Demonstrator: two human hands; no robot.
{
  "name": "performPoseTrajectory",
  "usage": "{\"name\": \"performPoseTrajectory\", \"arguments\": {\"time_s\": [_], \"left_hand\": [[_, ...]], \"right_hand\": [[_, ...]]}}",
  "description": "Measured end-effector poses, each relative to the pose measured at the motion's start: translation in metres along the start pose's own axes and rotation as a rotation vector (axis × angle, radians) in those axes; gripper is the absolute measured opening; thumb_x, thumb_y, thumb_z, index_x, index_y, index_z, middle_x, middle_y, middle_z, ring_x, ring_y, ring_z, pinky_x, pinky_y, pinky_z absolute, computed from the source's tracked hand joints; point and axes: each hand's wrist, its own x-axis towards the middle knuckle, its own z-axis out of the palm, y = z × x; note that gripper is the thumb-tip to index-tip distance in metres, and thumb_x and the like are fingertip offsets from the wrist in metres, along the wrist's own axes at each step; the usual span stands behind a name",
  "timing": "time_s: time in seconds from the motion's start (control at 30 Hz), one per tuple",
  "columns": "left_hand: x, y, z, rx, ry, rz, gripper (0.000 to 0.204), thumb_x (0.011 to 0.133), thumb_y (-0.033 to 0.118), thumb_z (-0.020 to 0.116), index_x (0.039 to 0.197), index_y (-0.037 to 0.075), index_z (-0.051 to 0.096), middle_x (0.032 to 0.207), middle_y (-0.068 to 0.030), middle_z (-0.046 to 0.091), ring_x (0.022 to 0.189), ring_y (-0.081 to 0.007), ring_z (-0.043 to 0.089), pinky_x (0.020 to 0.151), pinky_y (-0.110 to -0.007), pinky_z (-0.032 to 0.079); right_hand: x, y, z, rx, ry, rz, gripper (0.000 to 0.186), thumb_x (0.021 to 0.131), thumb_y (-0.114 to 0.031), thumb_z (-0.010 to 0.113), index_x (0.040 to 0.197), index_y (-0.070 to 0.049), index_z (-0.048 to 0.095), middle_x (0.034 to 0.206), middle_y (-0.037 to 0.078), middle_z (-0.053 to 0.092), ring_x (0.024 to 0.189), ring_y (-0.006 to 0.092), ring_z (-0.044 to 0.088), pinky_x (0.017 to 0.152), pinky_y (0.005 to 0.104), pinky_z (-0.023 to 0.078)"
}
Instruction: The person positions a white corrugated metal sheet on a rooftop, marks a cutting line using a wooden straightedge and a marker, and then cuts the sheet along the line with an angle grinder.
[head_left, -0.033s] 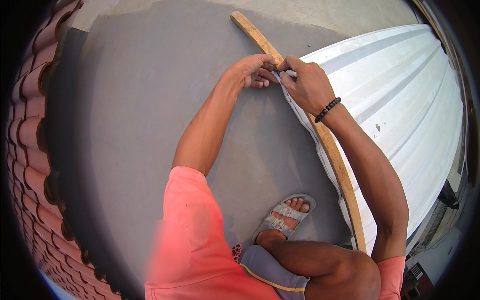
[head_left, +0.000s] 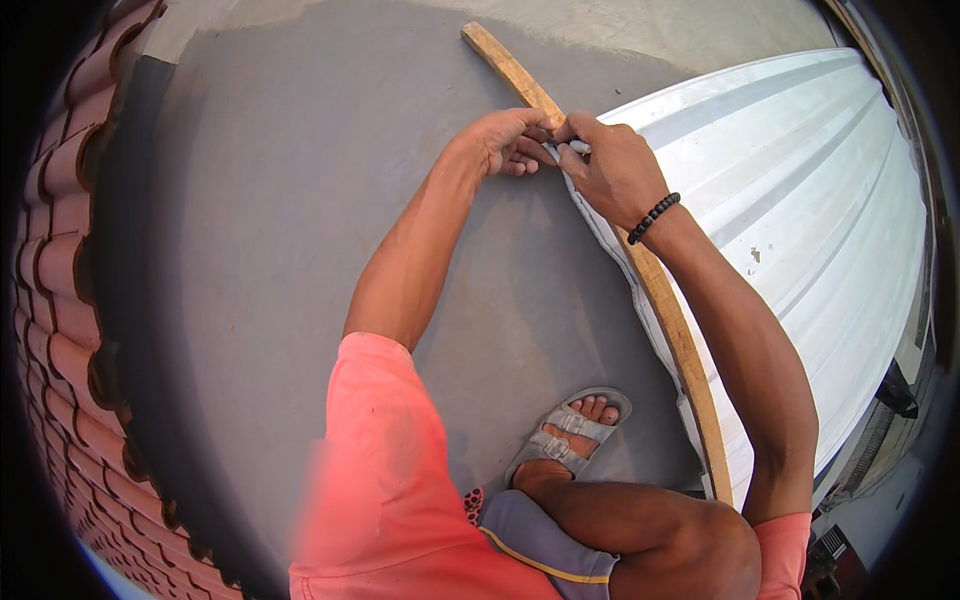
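A long wooden batten (head_left: 665, 310) lies along the left edge of a white corrugated metal sheet (head_left: 770, 200). At this edge my left hand (head_left: 505, 145) has curled fingers, thumb and forefinger closed against the batten; what they pinch is hidden. Just beside it, my right hand (head_left: 620, 175), with a black bead bracelet on the wrist, grips a small white object (head_left: 581, 147) over the batten, too small to identify clearly. Both hands’ fingertips almost meet there.
Red roof tiles (head_left: 65, 320) run down the far left beside the grey floor (head_left: 260, 250). My sandalled foot (head_left: 570, 430) and bent knee (head_left: 710, 550) are below the hands. A dark railing-like edge (head_left: 890, 400) is at the far right.
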Motion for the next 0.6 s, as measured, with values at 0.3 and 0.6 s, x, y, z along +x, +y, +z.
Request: {"name": "performPoseTrajectory", "arguments": {"time_s": [0.3, 0.6], "left_hand": [[0.003, 0.001, -0.007, 0.095, 0.03, 0.009, 0.03, 0.082, 0.031, 0.065, 0.091, 0.003, 0.064, 0.08, -0.0075, 0.062, 0.056, -0.013, 0.053, 0.048, -0.023, 0.045], [0.005, 0.005, 0.0, 0.133, 0.034, 0.034, 0.034, 0.081, 0.034, 0.065, 0.095, 0.002, 0.064, 0.08, -0.0075, 0.061, 0.057, -0.0127, 0.053, 0.049, -0.023, 0.043]], "right_hand": [[-0.007, -0.017, -0.01, -0.138, -0.05, -0.07, 0.011, 0.083, -0.012, 0.059, 0.087, -0.002, 0.061, 0.061, 0.016, 0.063, 0.06, 0.0333, 0.063, 0.061, 0.0422, 0.05], [-0.03, -0.018, -0.031, -0.185, -0.075, -0.093, 0.012, 0.082, -0.012, 0.057, 0.08, -0.001, 0.06, 0.056, 0.016, 0.06, 0.055, 0.0313, 0.063, 0.057, 0.0418, 0.052]]}}
